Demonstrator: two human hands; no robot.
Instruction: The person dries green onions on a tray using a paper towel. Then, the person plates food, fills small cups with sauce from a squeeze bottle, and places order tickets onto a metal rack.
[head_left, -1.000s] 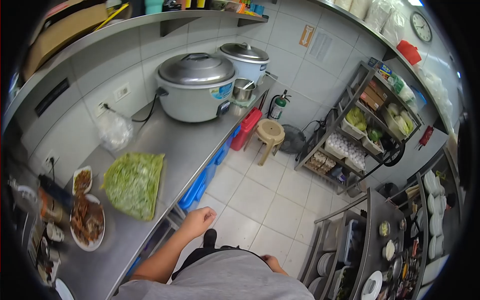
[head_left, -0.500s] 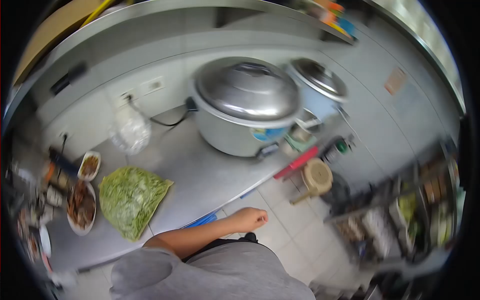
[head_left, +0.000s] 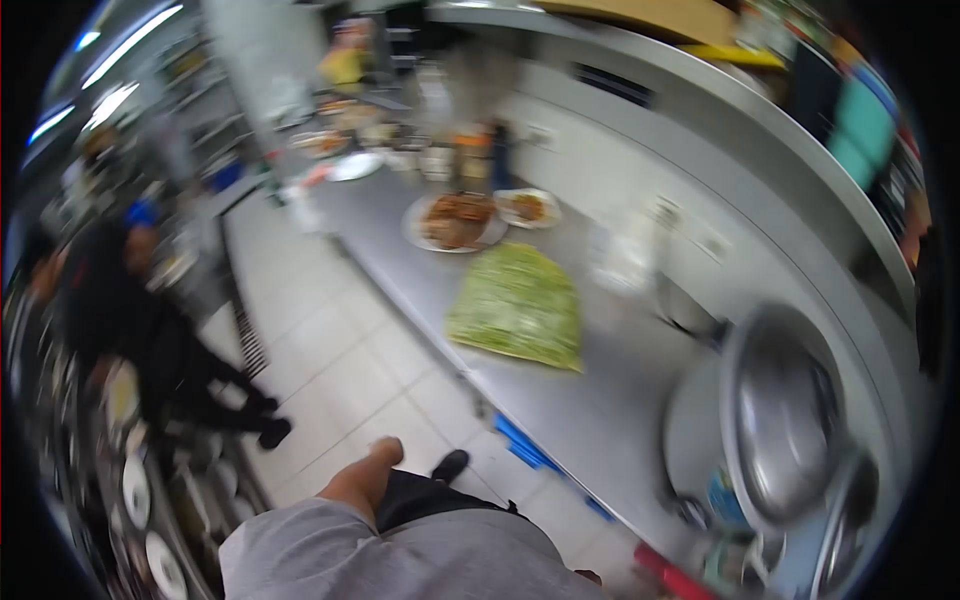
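My left hand (head_left: 388, 450) hangs low at my left side, over the floor tiles and near my shoe (head_left: 450, 467); it is blurred and its fingers cannot be made out. Only a sliver of my right hand (head_left: 589, 576) shows at the bottom edge, by my grey shirt. A clear bag of shredded greens (head_left: 520, 305) lies on the steel counter (head_left: 400, 270). Behind it are an oval plate of brown food (head_left: 455, 222) and a small white dish (head_left: 528, 208). Neither hand touches these things.
A large lidded rice cooker (head_left: 700, 430) stands at the counter's right end, with a second cooker (head_left: 845, 520) beyond. A person in black (head_left: 150, 320) stands at the left, by a counter with white plates (head_left: 137, 492). Tiled floor (head_left: 340, 350) lies between the counters.
The view has swung left. The bag now appears mid-frame and the cookers at lower right; the person in black has come into view. My right hand shows again at the bottom edge.
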